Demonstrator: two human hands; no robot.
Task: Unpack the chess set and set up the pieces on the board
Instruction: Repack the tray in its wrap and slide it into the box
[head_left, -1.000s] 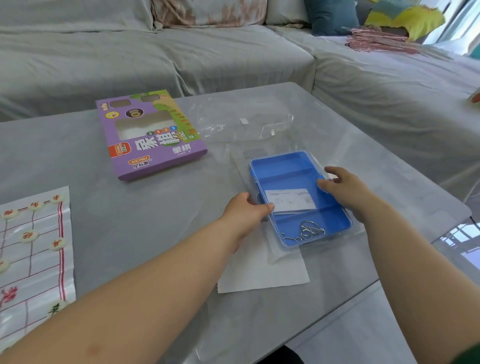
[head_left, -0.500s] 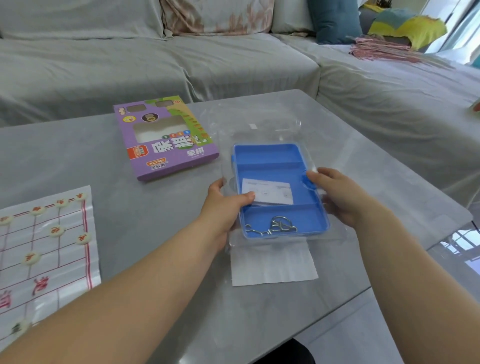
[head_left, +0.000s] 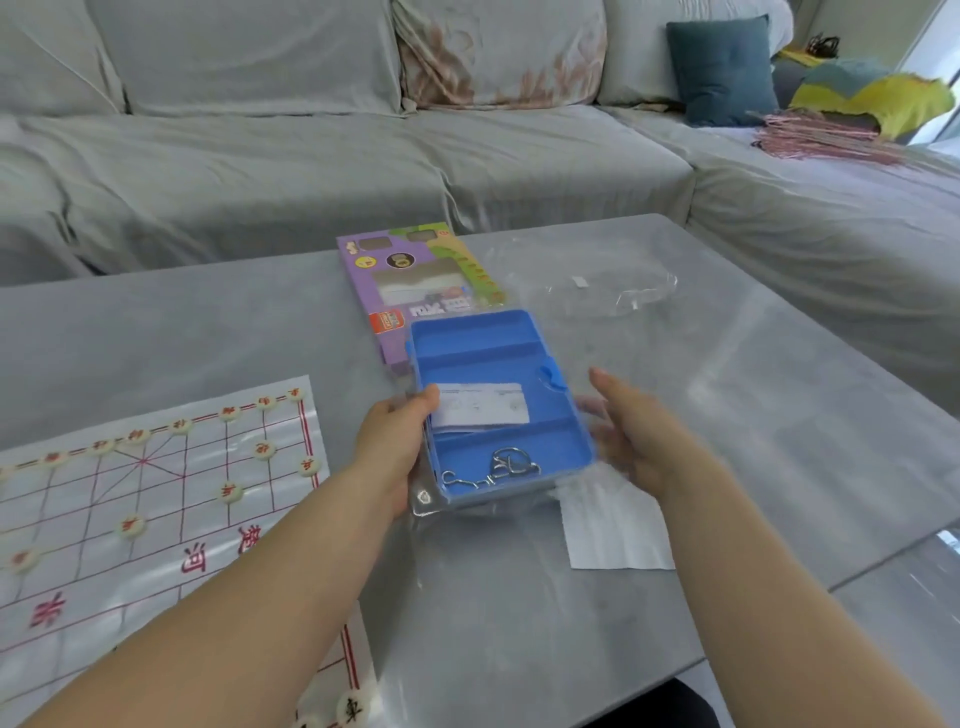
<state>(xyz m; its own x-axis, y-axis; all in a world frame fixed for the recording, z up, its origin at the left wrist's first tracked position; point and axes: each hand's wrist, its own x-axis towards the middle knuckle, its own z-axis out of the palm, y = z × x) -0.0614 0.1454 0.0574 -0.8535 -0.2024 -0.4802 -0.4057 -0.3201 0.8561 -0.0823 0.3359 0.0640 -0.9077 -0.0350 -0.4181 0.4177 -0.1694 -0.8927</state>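
The paper chess board (head_left: 156, 545) lies flat on the left of the grey table, with several round cream pieces (head_left: 264, 450) on its lines. The purple chess set box (head_left: 384, 270) lies behind the middle, partly hidden. In front of it my left hand (head_left: 395, 447) grips the left edge of a blue compartment tray (head_left: 488, 343) in a clear cover, held above the table. A white card (head_left: 483, 402) and a metal wire ring (head_left: 493, 467) lie inside the tray. My right hand (head_left: 639, 436) is blurred, fingers relaxed, close beside the tray's right edge.
A clear plastic bag (head_left: 613, 291) lies at the back right of the table (head_left: 779, 415). A white paper sheet (head_left: 613, 525) lies under my right hand. A grey sofa (head_left: 311, 156) wraps round the far and right sides. The table's edge runs at the lower right.
The blue tray has been lifted off the white paper and carried left and toward the purple box. My right hand has loosened from the tray's right edge.
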